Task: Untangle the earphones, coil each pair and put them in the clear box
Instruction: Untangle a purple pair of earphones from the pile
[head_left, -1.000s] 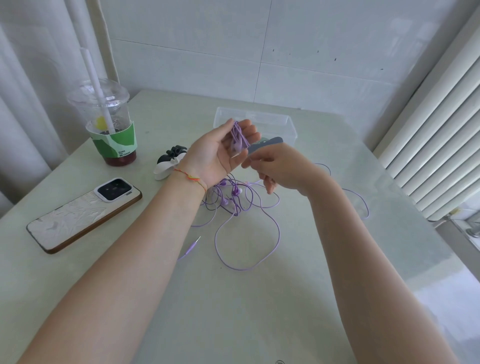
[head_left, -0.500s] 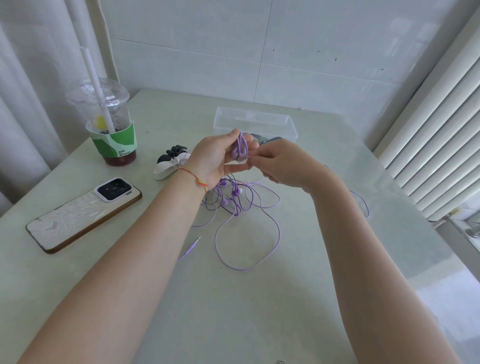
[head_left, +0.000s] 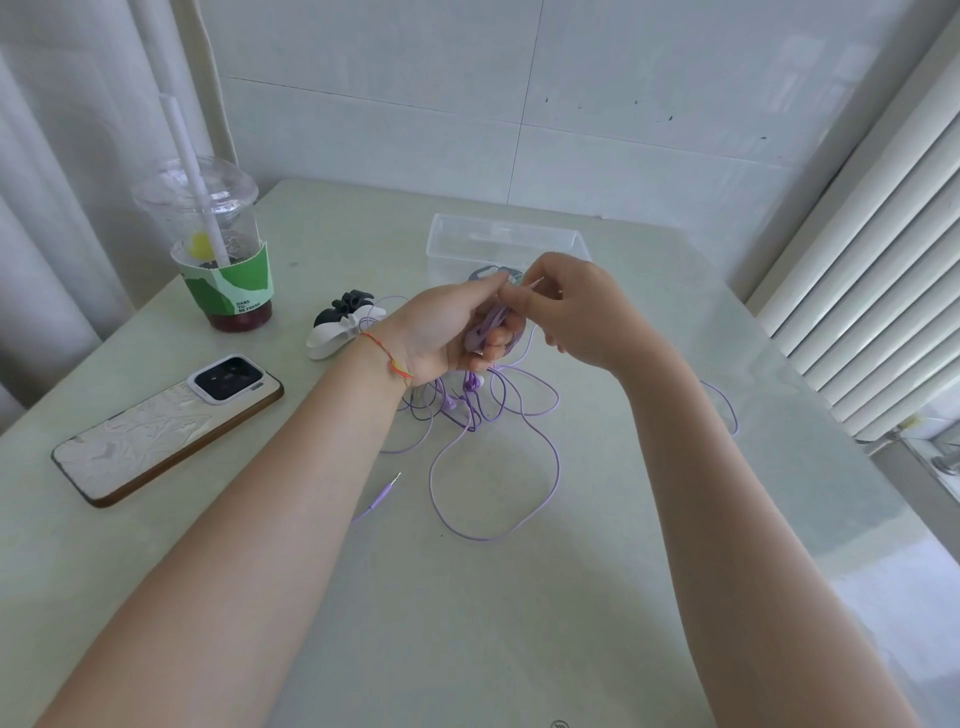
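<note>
Now we hold a small coil (head_left: 485, 328) of purple cord in our left hand (head_left: 448, 335), with the fingers curled shut around it. Our right hand (head_left: 574, 312) pinches the cord's plug end (head_left: 535, 285) between thumb and finger, right beside the coil. Both hands hover just in front of the clear box (head_left: 506, 244).

We think the cord is very light, soft and floppy. It bends any way we push it, so a coil can spring loose if we let go. It seems best to hold the coil across its middle and keep the loose end tucked in.

The coil stands about upright in our fist, its long way going up and away from us. The plug tip points up and to the right.

More cords (head_left: 478, 410) lie in a tangle on the table (head_left: 467, 597) below our hands. 1 plug (head_left: 385, 494) there points up and right.
</note>
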